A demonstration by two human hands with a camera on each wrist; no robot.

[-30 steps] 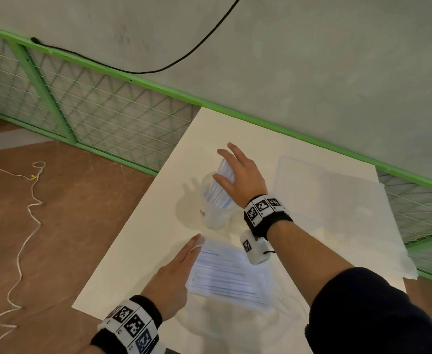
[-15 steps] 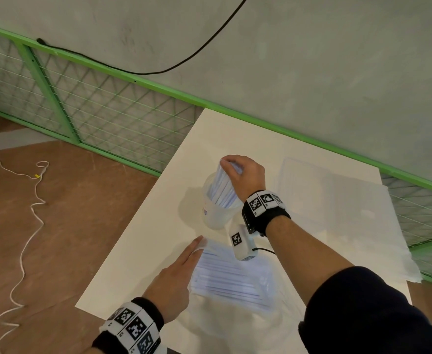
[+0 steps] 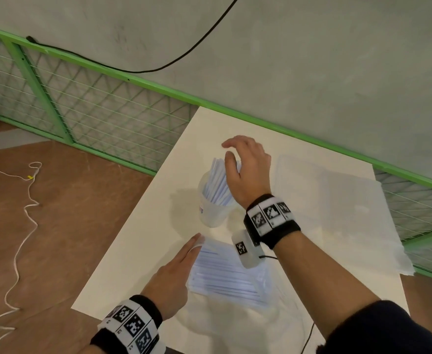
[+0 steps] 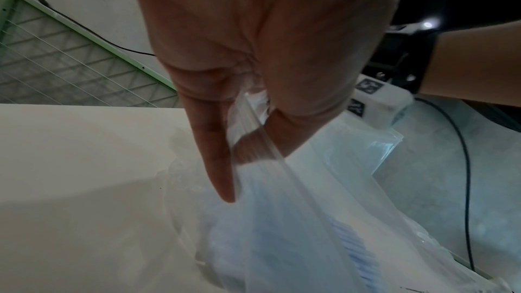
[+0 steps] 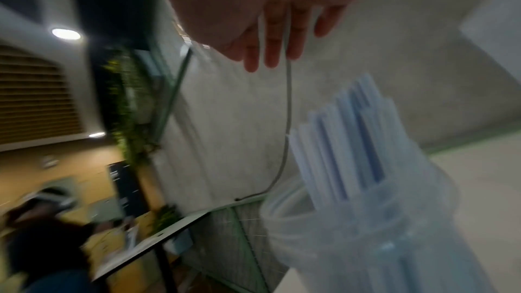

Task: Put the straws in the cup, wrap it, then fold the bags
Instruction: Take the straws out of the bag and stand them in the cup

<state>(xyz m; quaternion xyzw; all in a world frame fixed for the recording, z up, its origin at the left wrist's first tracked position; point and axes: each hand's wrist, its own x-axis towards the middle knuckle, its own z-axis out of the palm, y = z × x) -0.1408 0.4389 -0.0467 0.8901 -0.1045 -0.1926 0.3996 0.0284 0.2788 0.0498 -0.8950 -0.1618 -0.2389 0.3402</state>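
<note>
A translucent plastic cup point(image 3: 211, 213) stands upright on the white table point(image 3: 143, 251), with a bundle of pale blue straws point(image 3: 217, 180) leaning in it. My right hand point(image 3: 231, 155) hovers just over the straw tops, fingers loose and holding nothing. The right wrist view shows the same: the right hand point(image 5: 270, 37) clear above the straws point(image 5: 346, 142) in the cup point(image 5: 338, 242). Nearer me lies a clear bag point(image 3: 227, 274) with more straws inside. My left hand point(image 3: 176, 272) lies at its left edge. In the left wrist view the left hand point(image 4: 234, 170) pinches the bag point(image 4: 296, 231) by its rim.
A large clear plastic sheet point(image 3: 337, 205) lies flat on the table's right half. A green mesh fence point(image 3: 94, 111) runs along the table's far and left sides. A white cord point(image 3: 18, 238) trails over the brown floor to the left.
My right hand, which gripped the straw tops half a second ago, has let go and lifted off them. The straws stay in the cup. The left hand has not moved.
</note>
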